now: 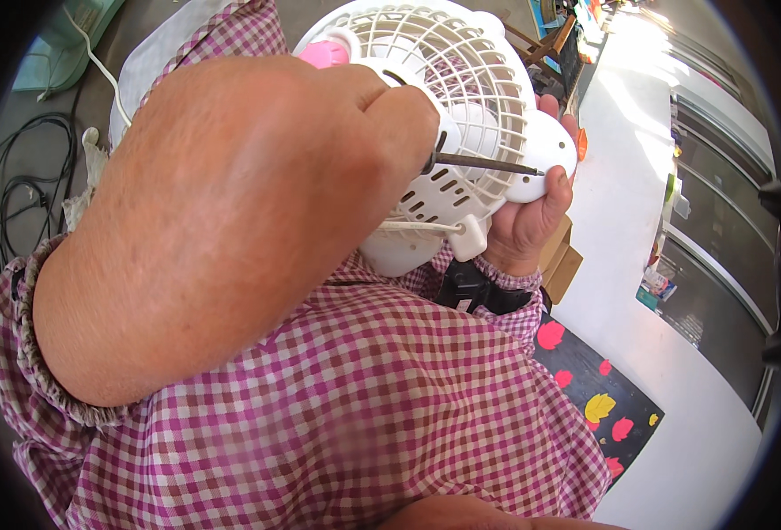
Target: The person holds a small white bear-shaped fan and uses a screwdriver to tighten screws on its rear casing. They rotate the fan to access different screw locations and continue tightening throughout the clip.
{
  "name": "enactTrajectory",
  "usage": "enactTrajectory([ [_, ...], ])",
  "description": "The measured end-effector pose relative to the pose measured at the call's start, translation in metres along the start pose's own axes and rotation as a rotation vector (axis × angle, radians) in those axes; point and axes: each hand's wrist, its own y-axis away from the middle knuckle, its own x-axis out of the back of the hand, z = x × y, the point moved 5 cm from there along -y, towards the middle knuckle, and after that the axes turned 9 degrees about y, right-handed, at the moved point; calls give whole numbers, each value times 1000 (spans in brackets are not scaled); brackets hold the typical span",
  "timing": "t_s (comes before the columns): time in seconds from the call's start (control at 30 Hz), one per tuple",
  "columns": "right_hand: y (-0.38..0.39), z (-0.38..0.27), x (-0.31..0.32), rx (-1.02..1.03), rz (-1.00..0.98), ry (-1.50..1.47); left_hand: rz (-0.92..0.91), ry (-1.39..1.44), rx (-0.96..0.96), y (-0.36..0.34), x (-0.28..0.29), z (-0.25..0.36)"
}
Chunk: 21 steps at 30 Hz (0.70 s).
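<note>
My left hand (399, 124) is closed around a screwdriver, its handle hidden inside the fist. The thin dark shaft of the screwdriver (487, 162) points right across a white plastic fan (450, 190). Its tip meets, or lies just over, a rounded white lobe (545, 141) of the fan that has small dark holes. My right hand (531, 221) grips this lobe, thumb on the near side close to the tip, other fingers behind. The fan has a round grille, a slotted housing, a pink round part (324, 55) and a white cord end (470, 237).
A white table (620, 203) runs along the right, with a dark leaf-patterned mat (598, 397) at its near end. A cardboard box (560, 261) stands beside my right wrist. Black cable (11, 181) lies coiled on the floor at left, below a pale green object (68, 53).
</note>
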Motion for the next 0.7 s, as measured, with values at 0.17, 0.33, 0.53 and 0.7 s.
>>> enactTrajectory([
  [0.17,-3,-13,-2,27,2,38,85,43,-46,-10,0,11],
  [0.33,-3,-29,-11,32,-2,56,-22,-32,-62,-13,3,21],
  [0.53,-6,-41,-21,5,-17,89,-150,-60,-40,-19,5,16],
  [0.7,-13,-51,-25,-3,-43,189,-159,-59,-14,-29,5,18],
])
